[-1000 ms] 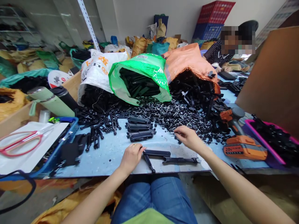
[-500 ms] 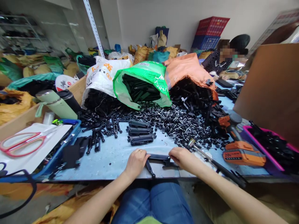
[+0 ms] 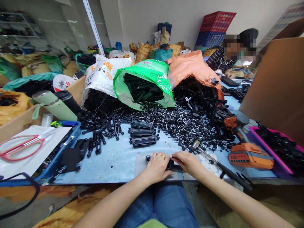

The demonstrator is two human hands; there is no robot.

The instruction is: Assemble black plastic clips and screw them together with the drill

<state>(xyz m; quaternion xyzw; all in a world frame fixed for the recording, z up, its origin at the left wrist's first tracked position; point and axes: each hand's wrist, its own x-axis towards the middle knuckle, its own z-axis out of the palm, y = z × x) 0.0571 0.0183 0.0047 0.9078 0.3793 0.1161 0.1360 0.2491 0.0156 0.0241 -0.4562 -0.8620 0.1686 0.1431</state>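
Note:
Near the table's front edge, my left hand (image 3: 158, 167) is closed over a black plastic part (image 3: 149, 158), its fingers covering most of it. Right beside it, my right hand (image 3: 187, 162) pinches the right end of the black piece, partly hidden by the fingers. Both hands are close together above a grey plate (image 3: 140, 164) on the blue table. Beyond them lie several assembled black parts (image 3: 144, 141) in a stack. A hammer (image 3: 220, 164) rests to the right of my right hand.
A pile of black-headed screws (image 3: 185, 126) spreads before a green sack (image 3: 152, 68). At the right are an orange drill (image 3: 250, 155) and a pink-rimmed basket (image 3: 270, 150). Red scissors (image 3: 21, 145) lie on the left. A person (image 3: 220, 60) sits at the back right.
My left hand has moved right, closer to my right hand, and turned palm down over the part. The long black piece and the arm hanging from it are now mostly hidden.

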